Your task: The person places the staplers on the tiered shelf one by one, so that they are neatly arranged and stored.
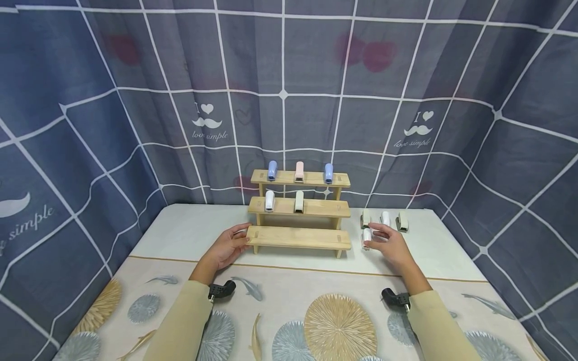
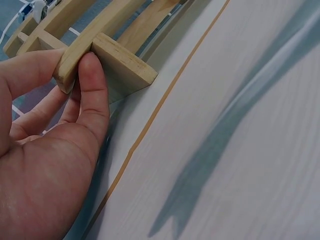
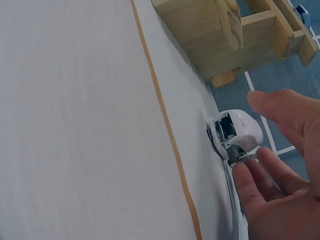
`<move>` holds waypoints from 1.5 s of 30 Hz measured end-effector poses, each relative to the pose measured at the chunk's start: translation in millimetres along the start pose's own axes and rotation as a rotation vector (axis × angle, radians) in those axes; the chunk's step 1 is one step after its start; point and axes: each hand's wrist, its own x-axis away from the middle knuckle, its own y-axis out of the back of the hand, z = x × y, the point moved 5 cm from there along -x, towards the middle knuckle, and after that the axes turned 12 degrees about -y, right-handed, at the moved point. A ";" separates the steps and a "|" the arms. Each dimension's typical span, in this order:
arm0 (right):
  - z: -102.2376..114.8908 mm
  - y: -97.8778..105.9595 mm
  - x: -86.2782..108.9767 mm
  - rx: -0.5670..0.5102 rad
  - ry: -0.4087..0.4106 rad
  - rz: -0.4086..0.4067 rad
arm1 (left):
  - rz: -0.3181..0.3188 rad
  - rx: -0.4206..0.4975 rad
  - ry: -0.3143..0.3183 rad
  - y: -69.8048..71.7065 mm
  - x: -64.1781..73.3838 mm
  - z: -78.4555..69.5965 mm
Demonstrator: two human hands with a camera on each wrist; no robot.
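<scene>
In the head view my left hand [image 1: 227,246] holds the left end of the lowest step of a three-step wooden stand [image 1: 298,237]. The left wrist view shows thumb and fingers pinching that step end [image 2: 82,55]. My right hand [image 1: 391,245] is at a small white stapler [image 1: 366,239] on the table, right of the stand. In the right wrist view the thumb stays apart from this stapler [image 3: 242,131], and the fingertips are close beside it; whether they touch it I cannot tell. Behind it are a cream stapler [image 1: 365,218], another white one [image 1: 385,218] and another cream one [image 1: 402,221].
The stand's top step carries a blue stapler [image 1: 272,170], a pink one [image 1: 299,171] and a second blue one [image 1: 328,173]. On the middle step are a white stapler [image 1: 269,200] and a cream one [image 1: 299,201]. A dark checked curtain [image 1: 253,120] hangs behind and beside the table.
</scene>
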 end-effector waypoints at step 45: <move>0.8 -5.2 -10.2 -0.007 -0.080 0.123 | -0.032 -0.027 0.024 -0.6 0.7 0.4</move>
